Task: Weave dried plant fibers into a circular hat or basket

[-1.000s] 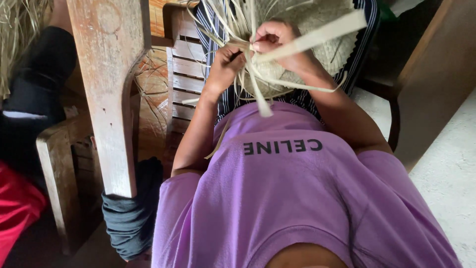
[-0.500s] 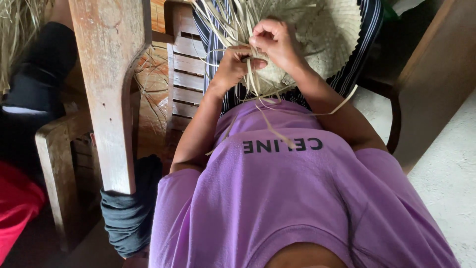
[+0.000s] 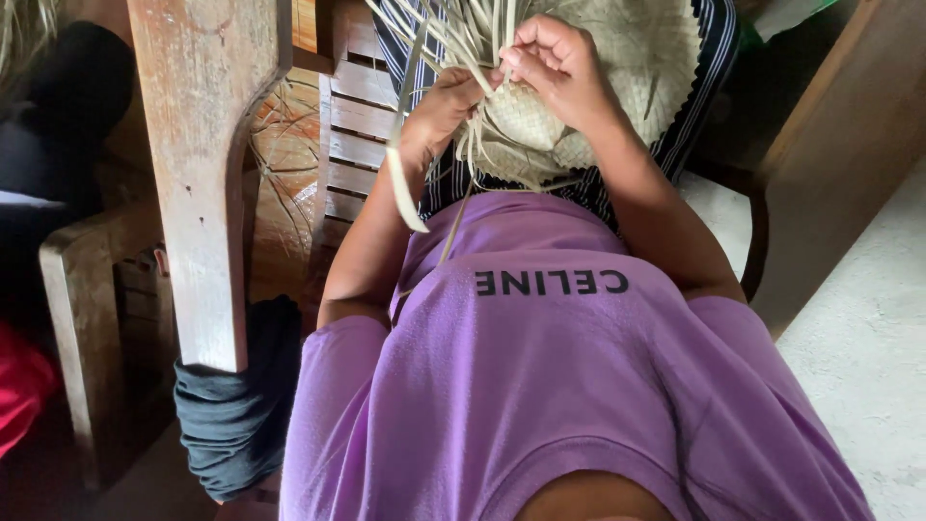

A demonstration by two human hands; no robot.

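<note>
Straw-coloured weaving rests on your lap against the striped cloth (image 3: 709, 58): the woven mat (image 3: 627, 58) is already tightly plaited over a broad patch. Many loose strips (image 3: 453, 39) stick out at its near edge, so plenty looks left to plait. Your left hand (image 3: 446, 101) and right hand (image 3: 559, 68) are both curled closed, pinching strips there.

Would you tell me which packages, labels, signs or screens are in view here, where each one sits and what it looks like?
Printed lettering: the only marking, one row of dark block capitals across the chest of the purple T-shirt, seen upside down below the left hand and right hand, which work on the woven straw piece.
No packages, signs or screens show.
</note>
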